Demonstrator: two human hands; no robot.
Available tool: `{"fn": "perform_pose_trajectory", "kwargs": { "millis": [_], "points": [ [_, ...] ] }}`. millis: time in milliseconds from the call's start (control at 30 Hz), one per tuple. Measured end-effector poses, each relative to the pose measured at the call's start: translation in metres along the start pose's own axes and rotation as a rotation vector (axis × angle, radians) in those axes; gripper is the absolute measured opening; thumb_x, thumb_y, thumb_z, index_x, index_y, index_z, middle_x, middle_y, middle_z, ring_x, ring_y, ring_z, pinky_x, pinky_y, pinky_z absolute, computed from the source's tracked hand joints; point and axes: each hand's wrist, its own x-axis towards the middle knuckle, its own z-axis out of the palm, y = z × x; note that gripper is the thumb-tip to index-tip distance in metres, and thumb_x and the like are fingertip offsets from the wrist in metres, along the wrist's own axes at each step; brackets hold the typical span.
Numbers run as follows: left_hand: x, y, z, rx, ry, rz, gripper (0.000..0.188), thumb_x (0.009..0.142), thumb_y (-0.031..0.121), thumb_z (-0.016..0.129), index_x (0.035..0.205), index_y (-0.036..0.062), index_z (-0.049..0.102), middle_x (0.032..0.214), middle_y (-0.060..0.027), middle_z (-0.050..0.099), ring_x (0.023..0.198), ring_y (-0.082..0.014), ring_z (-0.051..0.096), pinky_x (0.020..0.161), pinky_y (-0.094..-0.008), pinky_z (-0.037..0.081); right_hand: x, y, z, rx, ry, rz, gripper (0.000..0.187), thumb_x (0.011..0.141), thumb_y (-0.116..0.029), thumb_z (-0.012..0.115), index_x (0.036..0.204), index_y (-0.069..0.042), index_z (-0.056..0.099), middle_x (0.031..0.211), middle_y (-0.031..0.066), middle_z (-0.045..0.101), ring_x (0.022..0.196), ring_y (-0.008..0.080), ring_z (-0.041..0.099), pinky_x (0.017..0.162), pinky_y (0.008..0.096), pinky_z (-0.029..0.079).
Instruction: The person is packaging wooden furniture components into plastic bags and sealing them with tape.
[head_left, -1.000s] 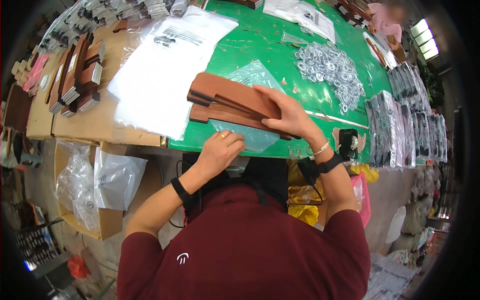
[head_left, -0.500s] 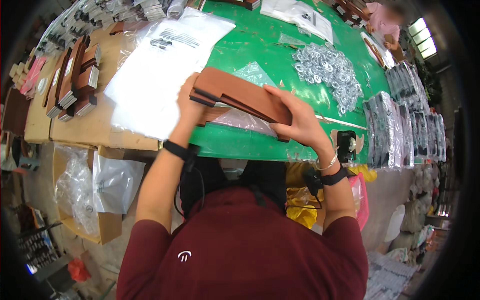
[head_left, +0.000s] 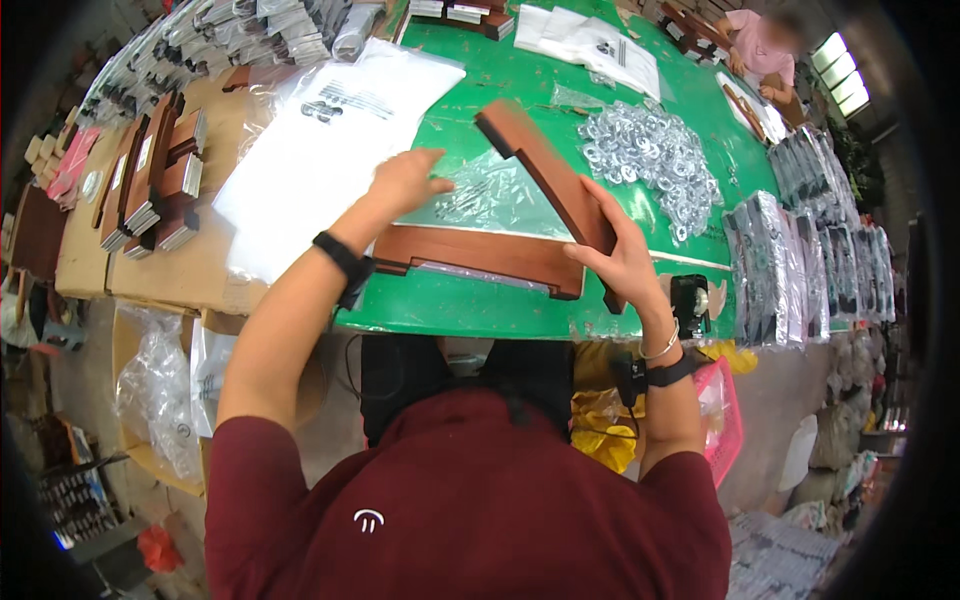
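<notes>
Held a brown wooden piece (head_left: 550, 172) in the right hand (head_left: 622, 248), pinched between the thumb and the fingers, nearer its low end. Tilted that piece, with the top end pointing away and to the left, and the low end down by the right end of a second wooden piece (head_left: 475, 252). Could not tell whether touching there or just beside.

Had the second piece lying flat, long side along the near edge of the green table (head_left: 490, 65), with dark bits at both ends. Saw a clear plastic bag (head_left: 500, 195) just past it.

Spread the left hand (head_left: 405, 180) open, with the thumb apart from the pointing finger, by the left side of the clear bag. Could not tell whether touching the bag or above it, because of blur.

Saw big white plastic bags (head_left: 330, 150) to the left, and stacked brown pieces (head_left: 150, 185) on brown cardboard (head_left: 190, 272) farther left. Saw a heap of small clear packets (head_left: 650, 160) past the right hand, and shiny wrapped packs (head_left: 785, 262) at the far right. Wore a black band (head_left: 342, 256) on the left wrist.
</notes>
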Motion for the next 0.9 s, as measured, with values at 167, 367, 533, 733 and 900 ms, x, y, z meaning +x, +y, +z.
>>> {"fn": "perform_pose_trajectory", "kwargs": {
  "millis": [167,367,533,733,900],
  "points": [
    [0.033,0.047,0.038,0.216,0.03,-0.055,0.049,0.079,0.039,0.078,0.114,0.0082,0.064,0.101,-0.0147,0.066,0.101,-0.033,0.064,0.09,-0.0436,0.051,-0.021,0.011,-0.002,-0.013,0.109,0.006,0.082,0.074,-0.014,0.078,0.147,-0.004,0.043,0.14,0.0191,0.055,0.129,0.0281,0.054,0.107,0.0374,0.041],
    [0.029,0.04,0.024,-0.457,-0.112,-0.024,0.03,0.078,0.018,0.078,0.1,0.0047,0.063,0.101,-0.0123,0.067,0.094,-0.0308,0.065,0.078,-0.037,0.051,-0.027,0.03,-0.014,0.027,0.181,0.049,0.082,0.075,-0.011,0.078,0.147,0.0,0.042,0.143,0.0173,0.053,0.132,0.0267,0.051,0.111,0.0364,0.036],
    [-0.079,0.086,-0.009,-0.429,0.252,0.392,0.017,0.079,-0.001,0.064,0.094,0.0056,0.064,0.097,-0.0066,0.067,0.084,-0.0257,0.062,0.074,-0.035,0.05,-0.008,0.001,-0.033,0.009,0.222,-0.012,0.077,0.077,-0.01,0.075,0.147,-0.002,0.044,0.143,0.0152,0.053,0.131,0.0248,0.051,0.11,0.0355,0.037],
    [-0.145,0.075,0.031,-0.049,0.074,0.608,0.019,0.078,0.009,0.059,0.097,0.0114,0.063,0.102,-0.0027,0.064,0.094,-0.0223,0.058,0.081,-0.0358,0.047,0.018,-0.029,0.006,-0.057,0.013,-0.144,0.076,0.076,-0.015,0.074,0.147,-0.01,0.046,0.134,0.0149,0.058,0.12,0.0294,0.058,0.103,0.0356,0.043],
    [-0.163,0.079,0.039,-0.138,0.093,0.53,0.018,0.077,0.008,0.06,0.094,0.0115,0.063,0.104,-0.0011,0.064,0.096,-0.0222,0.058,0.081,-0.0368,0.048,0.007,-0.001,0.062,-0.278,-0.145,-0.232,0.079,0.073,-0.016,0.079,0.145,-0.014,0.046,0.13,0.0127,0.058,0.114,0.036,0.057,0.097,0.0425,0.047]
  ]
}}
